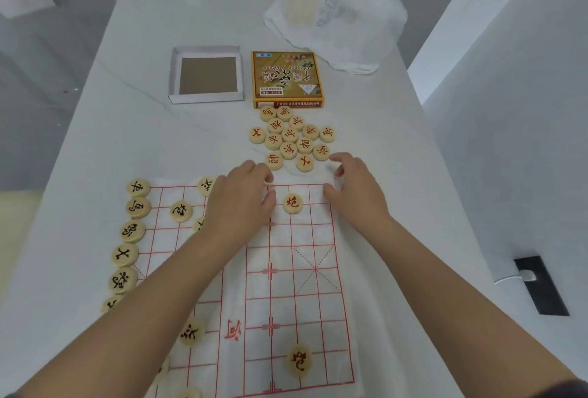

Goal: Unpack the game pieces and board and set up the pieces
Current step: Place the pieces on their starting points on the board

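Both hands are hovering empty with fingers loosely spread at the board's (318, 286) far edge, the red pieces (291, 138) lying just beyond, nearest the right hand (353, 189), left hand (241, 198) alongside.

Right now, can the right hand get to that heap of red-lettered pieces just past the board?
Probably yes. The right hand hovers open just short of the red-lettered pieces, its fingertips almost at the nearest discs, and nothing lies between them on the table.
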